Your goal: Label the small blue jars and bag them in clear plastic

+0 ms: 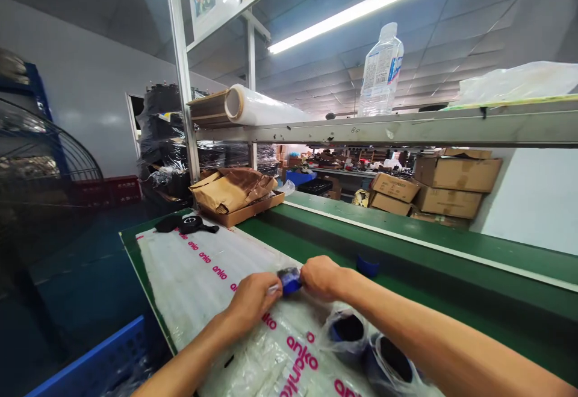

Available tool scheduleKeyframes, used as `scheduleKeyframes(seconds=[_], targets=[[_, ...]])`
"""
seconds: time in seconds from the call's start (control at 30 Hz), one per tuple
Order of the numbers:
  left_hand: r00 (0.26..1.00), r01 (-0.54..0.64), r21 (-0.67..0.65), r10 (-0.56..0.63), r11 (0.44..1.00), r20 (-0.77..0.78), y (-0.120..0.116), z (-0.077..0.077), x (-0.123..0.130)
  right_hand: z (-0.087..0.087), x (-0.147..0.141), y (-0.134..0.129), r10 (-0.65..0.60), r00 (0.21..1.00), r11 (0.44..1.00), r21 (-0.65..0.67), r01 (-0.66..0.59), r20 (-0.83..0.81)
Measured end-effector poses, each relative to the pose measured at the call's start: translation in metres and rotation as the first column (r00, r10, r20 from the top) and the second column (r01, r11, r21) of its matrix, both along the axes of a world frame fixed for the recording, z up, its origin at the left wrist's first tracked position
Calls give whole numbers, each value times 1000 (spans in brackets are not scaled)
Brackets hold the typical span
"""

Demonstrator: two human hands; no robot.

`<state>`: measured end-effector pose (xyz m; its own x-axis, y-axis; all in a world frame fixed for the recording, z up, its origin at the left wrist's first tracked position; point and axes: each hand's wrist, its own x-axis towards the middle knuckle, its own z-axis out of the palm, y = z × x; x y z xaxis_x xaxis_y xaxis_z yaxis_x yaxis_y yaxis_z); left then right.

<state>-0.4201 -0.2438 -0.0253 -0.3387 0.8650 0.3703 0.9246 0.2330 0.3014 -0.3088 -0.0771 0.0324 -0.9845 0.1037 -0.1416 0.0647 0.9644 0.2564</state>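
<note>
My left hand [257,294] and my right hand [323,276] are closed on opposite ends of a small blue curved piece [289,281]. Something clear or greyish shows along its top edge, too blurred to make out. A similar blue curved piece [367,266] lies on the green belt [433,282] beyond my right wrist. Below my right forearm stand two blue round items, one [336,331] and another [374,365], both with dark openings and loose clear bags around them. Under my hands, white plastic sheeting [180,273] with pink "anko" print covers the bench.
Two black paddle-shaped items [192,223] lie at the sheeting's far left corner. Behind them sits a cardboard tray [235,216] with brown paper. A shelf [343,131] crosses above, bearing a plastic bottle [382,71] and a film roll [262,106]. A blue crate [94,361] stands lower left.
</note>
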Motion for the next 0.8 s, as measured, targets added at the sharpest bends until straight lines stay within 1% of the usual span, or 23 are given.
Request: scheduleKeyframes(seconds=[0.07, 0.13, 0.23, 0.3, 0.37, 0.47, 0.57, 0.63, 0.73, 0.8], targets=[[988, -72, 63, 63, 995, 141, 6, 8, -1, 12, 0, 11, -88, 996, 995, -51, 87, -5], [958, -162, 110, 130, 981, 255, 14, 15, -3, 21, 1, 21, -150, 988, 984, -98, 146, -35], [904, -282, 147, 211, 948, 371, 23, 24, -8, 31, 5, 32, -224, 970, 968, -138, 211, -92], [875, -322, 150, 233, 935, 425, 26, 27, -8, 34, 10, 37, -262, 957, 958, -157, 241, -127], [852, -331, 142, 231, 933, 470, 28, 26, -7, 34, 16, 39, -284, 947, 951, -173, 258, -150], [825, -329, 130, 218, 935, 522, 27, 21, -2, 28, 24, 37, -298, 938, 945, -192, 264, -178], [810, -352, 160, 215, 922, 546, 25, 17, 3, 23, 29, 31, -318, 921, 938, -214, 271, -226], [807, -370, 191, 212, 909, 551, 23, 18, 5, 24, 29, 30, -333, 905, 932, -236, 274, -265], [809, -368, 222, 194, 903, 554, 21, 23, 8, 31, 30, 41, -373, 871, 917, -267, 295, -319], [812, -352, 226, 176, 908, 557, 19, 28, 11, 37, 33, 57, -418, 841, 900, -282, 332, -343]])
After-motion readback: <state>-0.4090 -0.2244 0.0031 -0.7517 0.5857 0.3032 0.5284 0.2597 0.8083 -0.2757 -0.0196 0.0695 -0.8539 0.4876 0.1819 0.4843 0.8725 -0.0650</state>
